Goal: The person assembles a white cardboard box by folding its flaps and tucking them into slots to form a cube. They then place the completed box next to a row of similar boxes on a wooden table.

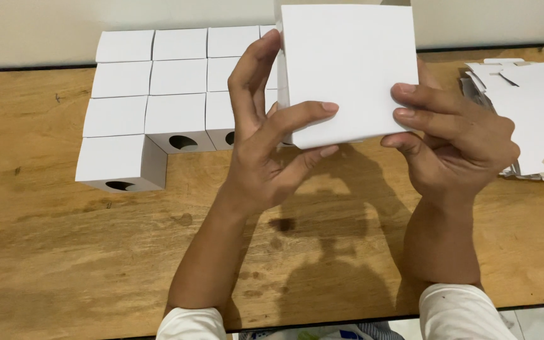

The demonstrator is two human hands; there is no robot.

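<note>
step: squaring up a folded white box (347, 69), judged near done | left hand (266, 145) clamps its left edge, right hand (454, 138) pinches its right edge | box held above table (64, 264) | next: a steady two-hand hold (finished boxes (158, 94) left of grip, flat blanks (530, 107) right)

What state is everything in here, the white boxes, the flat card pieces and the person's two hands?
White cardboard box in the hands: folded up, held above the table by both hands.
Left hand: fingers gripping the box's left edge.
Right hand: fingers gripping its right edge.
Assembled white cube boxes: closed, packed in rows; front ones show round cut-outs.
Flat white card blanks: unfolded, stacked at right.
Wooden table: worn, stained.
</note>
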